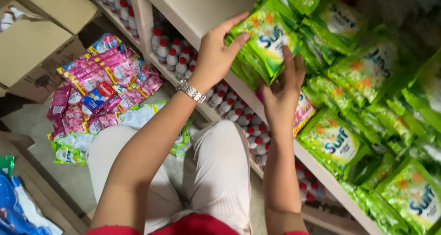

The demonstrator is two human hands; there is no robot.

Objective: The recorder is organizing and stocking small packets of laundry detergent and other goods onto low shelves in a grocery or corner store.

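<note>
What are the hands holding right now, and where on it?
Both hold a stack of green packets at the shelf edge: left hand on its top-left edge, right hand at its lower end.

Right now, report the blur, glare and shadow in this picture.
Head view: light soft and even; faint sheen on the green packet held by the left hand and right hand; top right corner smeared; packets at the right edge soft; shadow under the shelf.

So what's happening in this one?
A person crouched at a shop shelf holds a small stack of green detergent pouches with both hands: the left hand on top, the right hand underneath. More green pouches fill the shelf, and pink sachets lie on the floor.
</note>
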